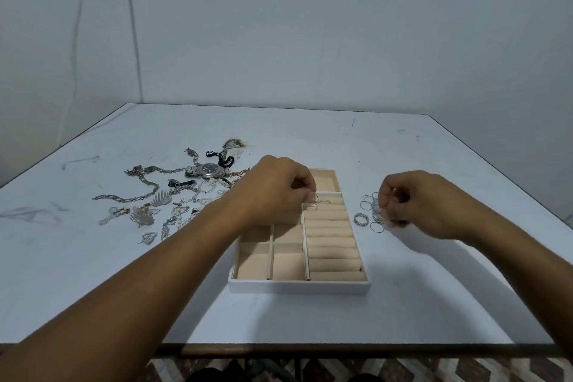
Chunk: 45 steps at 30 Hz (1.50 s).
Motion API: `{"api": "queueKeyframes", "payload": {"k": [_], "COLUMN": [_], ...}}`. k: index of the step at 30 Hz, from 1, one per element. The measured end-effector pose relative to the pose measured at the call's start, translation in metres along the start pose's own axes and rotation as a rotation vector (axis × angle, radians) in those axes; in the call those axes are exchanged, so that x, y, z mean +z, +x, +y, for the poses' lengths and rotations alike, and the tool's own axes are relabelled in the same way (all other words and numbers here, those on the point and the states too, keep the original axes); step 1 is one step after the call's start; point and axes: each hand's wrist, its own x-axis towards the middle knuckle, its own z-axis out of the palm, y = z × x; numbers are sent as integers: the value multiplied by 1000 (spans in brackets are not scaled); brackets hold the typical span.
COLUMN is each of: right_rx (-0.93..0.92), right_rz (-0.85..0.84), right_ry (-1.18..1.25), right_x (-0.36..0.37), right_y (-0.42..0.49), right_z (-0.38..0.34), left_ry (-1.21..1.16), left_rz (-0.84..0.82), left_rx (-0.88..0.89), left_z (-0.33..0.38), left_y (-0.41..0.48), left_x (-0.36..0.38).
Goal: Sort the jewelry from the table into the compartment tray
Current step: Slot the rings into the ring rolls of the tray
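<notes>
Ring slotting into tray (297,287).
left hand (279,192) pinches thin ring (311,203) over ring rolls (333,245), next press it in; right hand (412,205) fingers curl into ring pile (370,211), grip unclear.

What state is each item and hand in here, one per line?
Left hand: pinches a thin ring over the ring rolls.
Right hand: curled over loose rings; grip unclear.
Tray: open, compartments mostly empty.
Watch: lying on table, unsorted.
Chains: heaped left of tray, unsorted.
</notes>
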Motion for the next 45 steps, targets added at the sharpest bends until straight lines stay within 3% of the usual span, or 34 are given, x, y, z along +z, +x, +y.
{"api": "queueKeyframes", "payload": {"k": [9,37,45], "right_rx": [-107,-178,-220], "right_rz": [99,161,194], "right_ry": [154,18,-122], "right_x": [7,41,41], "right_y": [24,34,29], "right_z": [-32,-24,-26], "left_ry": [5,-14,8], "left_rz": [67,56,62], "left_rx": [9,30,31], "left_z": [-7,-11,-10], "left_y": [-3,-3,-3], "left_x": [1,6,7]}}
